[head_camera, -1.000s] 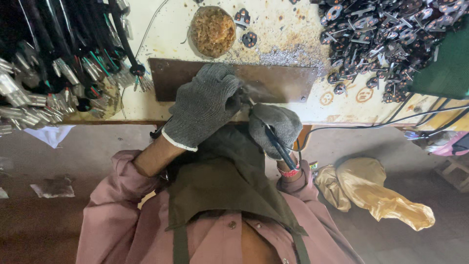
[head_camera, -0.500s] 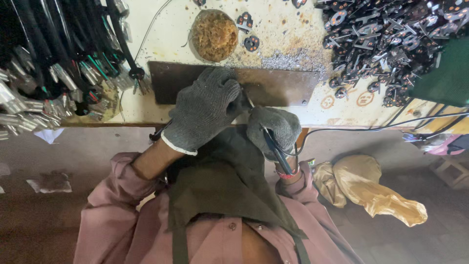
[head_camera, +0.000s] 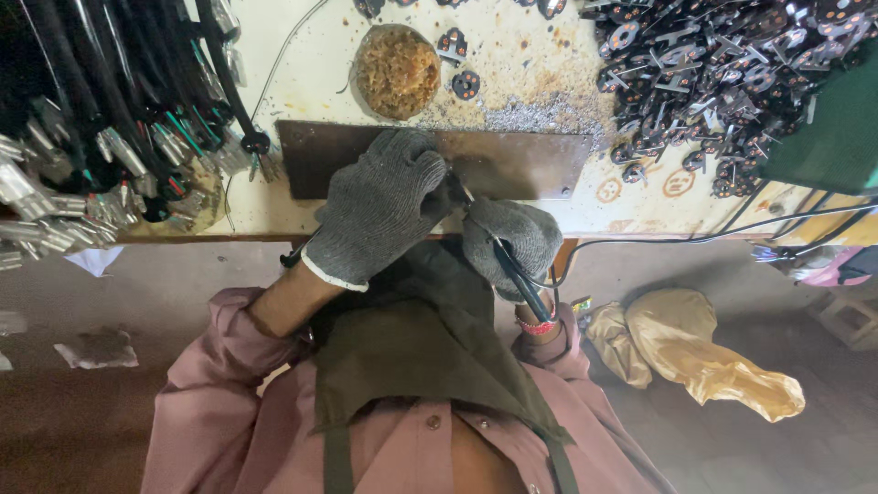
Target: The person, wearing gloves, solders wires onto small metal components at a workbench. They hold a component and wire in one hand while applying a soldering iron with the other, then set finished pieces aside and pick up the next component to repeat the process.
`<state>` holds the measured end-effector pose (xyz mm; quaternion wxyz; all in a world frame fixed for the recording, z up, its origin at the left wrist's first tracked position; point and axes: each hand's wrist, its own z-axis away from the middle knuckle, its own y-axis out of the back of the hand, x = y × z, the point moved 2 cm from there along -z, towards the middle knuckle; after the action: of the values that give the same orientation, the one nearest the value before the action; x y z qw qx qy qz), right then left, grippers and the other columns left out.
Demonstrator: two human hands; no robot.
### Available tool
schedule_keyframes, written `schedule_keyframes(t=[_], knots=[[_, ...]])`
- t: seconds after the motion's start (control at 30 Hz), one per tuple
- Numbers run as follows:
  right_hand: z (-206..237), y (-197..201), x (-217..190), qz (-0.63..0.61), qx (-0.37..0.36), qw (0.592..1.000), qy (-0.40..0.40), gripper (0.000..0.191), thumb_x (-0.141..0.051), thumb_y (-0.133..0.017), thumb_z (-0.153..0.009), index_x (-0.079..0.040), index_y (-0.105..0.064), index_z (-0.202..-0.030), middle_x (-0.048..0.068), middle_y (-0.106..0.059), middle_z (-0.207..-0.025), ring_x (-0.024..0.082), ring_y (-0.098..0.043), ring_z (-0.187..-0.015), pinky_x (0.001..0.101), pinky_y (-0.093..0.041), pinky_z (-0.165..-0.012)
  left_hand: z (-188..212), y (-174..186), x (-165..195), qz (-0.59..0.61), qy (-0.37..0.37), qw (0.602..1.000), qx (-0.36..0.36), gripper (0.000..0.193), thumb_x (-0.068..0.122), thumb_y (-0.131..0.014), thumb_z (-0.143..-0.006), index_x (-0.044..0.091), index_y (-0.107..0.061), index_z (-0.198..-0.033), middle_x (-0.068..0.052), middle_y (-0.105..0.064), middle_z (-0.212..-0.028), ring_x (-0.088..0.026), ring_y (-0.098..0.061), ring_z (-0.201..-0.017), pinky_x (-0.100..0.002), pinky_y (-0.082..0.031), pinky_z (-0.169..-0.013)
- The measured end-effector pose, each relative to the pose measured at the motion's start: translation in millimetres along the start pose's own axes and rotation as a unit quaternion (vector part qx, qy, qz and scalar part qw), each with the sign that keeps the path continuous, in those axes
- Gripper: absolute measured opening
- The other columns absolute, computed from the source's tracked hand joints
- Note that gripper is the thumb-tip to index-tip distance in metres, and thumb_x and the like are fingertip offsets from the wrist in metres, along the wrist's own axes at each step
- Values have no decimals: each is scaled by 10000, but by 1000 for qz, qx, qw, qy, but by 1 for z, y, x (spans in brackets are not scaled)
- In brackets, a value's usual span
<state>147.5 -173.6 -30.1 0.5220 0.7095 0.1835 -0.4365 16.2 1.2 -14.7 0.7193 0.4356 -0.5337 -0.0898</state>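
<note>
Closest to the camera is the person's pink shirt [head_camera: 229, 430] with a dark green apron [head_camera: 412, 348] over it. Just past the apron both hands wear grey knit gloves and meet at the near edge of the brown metal plate [head_camera: 521, 165], which I'll use as the landmark.

The right hand [head_camera: 512, 240] sits just short of the plate's near edge, curled tight round a black-handled tool [head_camera: 514, 274] with a thin cord running off to the right. The tool tip points up to where the hands meet.

The left hand [head_camera: 380, 210] lies over the plate's near edge, fingers bent and pinched together against the tool tip. Can't tell what it's pinching, the glove hides it.

On the floor to the right of the plate and nearer the camera there's a yellowish bag [head_camera: 704, 357].

Left of the plate is a bundle of black cables [head_camera: 110, 119] with metal ends. Just beyond the plate: metal filings [head_camera: 540, 114], a round brown scrubby pad [head_camera: 397, 71], and further right a big pile of small dark metal parts [head_camera: 722, 73].
</note>
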Motion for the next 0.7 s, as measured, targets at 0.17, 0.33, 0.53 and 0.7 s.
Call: schedule_keyframes(t=[0.17, 0.33, 0.53, 0.7], knots=[[4, 1, 2, 4, -7, 1000, 4, 271, -134, -821, -779, -72, -721, -1024, 124, -741, -951, 334, -741, -871, 407, -581, -803, -1, 1, 0, -8, 14, 1000, -15, 201, 251, -758, -866, 124, -625, -948, -87, -610, -1060, -295, -650, -959, -450, -561, -676], [-4, 4, -1, 5, -19, 1000, 15, 254, -133, -817, -775, -70, -724, -1003, 124, -744, -943, 335, -743, -863, 410, -581, -792, -1, 2, 0, 2, 10, 1000, -15, 219, 257, -765, -849, 123, -624, -950, -98, -602, -1047, -300, -652, -979, -446, -558, -668], [-17, 6, -13, -43, -51, 997, -50, 170, -160, -754, -906, -49, -687, -1015, 104, -720, -846, 275, -734, -764, 385, -566, -705, 0, 2, 0, 11, 1, 1000, 12, 202, 220, -758, -880, 133, -626, -1006, -78, -618, -1146, -285, -657, -1054, -430, -576, -741], [-10, 24, -25, -131, 111, 981, -86, 346, -291, -675, -1081, -11, -536, -1228, 153, -620, -939, 221, -592, -747, 343, -496, -701, 4, 14, -4, 11, -14, 998, 55, 200, 182, -754, -856, 111, -642, -1007, -96, -638, -1110, -311, -664, -1037, -435, -571, -759]])
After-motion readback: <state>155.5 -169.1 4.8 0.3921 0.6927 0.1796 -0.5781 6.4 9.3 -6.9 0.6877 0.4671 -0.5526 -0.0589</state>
